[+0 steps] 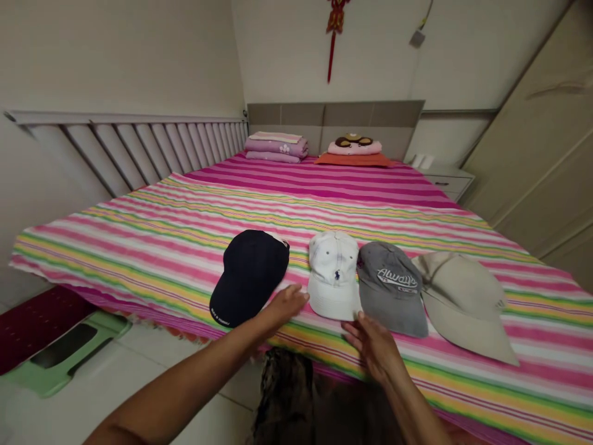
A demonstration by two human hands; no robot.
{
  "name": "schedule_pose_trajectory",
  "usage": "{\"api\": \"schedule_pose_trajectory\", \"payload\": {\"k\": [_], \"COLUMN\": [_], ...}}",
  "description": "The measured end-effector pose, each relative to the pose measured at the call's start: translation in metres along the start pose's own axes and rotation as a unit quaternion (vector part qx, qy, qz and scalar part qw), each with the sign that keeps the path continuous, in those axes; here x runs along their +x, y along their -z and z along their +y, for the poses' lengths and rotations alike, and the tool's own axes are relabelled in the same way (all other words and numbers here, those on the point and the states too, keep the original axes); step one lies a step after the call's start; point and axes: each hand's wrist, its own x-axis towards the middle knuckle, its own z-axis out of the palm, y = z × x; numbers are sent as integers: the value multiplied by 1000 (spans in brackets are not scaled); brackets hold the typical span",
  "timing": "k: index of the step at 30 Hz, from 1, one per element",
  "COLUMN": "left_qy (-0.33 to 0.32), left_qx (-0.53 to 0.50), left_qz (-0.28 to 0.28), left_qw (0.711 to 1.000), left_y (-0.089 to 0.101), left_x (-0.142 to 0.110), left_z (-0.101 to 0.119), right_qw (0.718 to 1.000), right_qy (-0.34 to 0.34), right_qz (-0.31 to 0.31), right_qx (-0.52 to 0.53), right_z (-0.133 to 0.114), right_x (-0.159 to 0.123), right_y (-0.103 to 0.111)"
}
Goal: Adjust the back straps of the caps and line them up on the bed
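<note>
A white baseball cap point(334, 266) with a small dark logo lies on the striped bed, brim toward me. My right hand point(374, 346) is at the brim's near right corner, thumb at its edge and fingers just below, lightly pinching it. On the other side, my left hand point(287, 304) reaches in with fingers stretched out, its tips close to the brim's left edge; whether they touch I cannot tell. A navy cap point(252, 272) lies left of that hand. To the right, a grey cap point(389, 287) with white lettering adjoins the white one, and a beige cap point(463, 300) adjoins the grey.
Folded purple bedding point(277, 148) and a pink and orange pile point(354, 151) rest by the headboard point(296, 114). A slatted rail point(152, 148) runs along the left. Below left stands a green stool point(78, 346). A white nightstand point(447, 182) is at back right.
</note>
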Motion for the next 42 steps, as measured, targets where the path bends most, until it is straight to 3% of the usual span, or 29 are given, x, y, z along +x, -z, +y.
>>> {"api": "schedule_pose_trajectory", "payload": {"k": [2,4,9,14,17,20,23,27,30,35,42], "left_qy": [107,142,135,69,94,59,27,50,52,56,56], "left_qx": [-129,-185,-256,-359,-342,-315,-266,-211,-185,-188,-172], "left_qz": [0,-7,-53,-97,-104,-149,-235,-297,-326,-380,-334], "left_qw": [986,972,956,926,929,935,934,930,926,904,925], "left_y": [-14,-18,-11,-6,-12,-27,-48,-65,-64,-60,-71], "left_x": [13,25,38,34,19,-5,-30,-52,-60,-68,-74], "left_z": [-17,-22,-1,22,24,23,23,27,31,37,36], "right_qw": [999,996,989,983,967,959,973,967,967,979,968], "right_qy": [-9,-18,-28,-53,-64,-8,50,92,90,56,38], "right_qz": [-6,-18,-72,-173,-234,-253,-194,-219,-223,-196,-242], "right_qx": [48,82,125,22,-81,-130,-115,-96,-80,-22,-53], "right_z": [-3,-11,-23,17,28,3,-42,-78,-80,-73,-80], "right_x": [7,12,-12,-54,-64,-69,-77,-94,-102,-105,-109], "right_y": [-9,-14,-5,38,62,67,53,25,15,18,21]}}
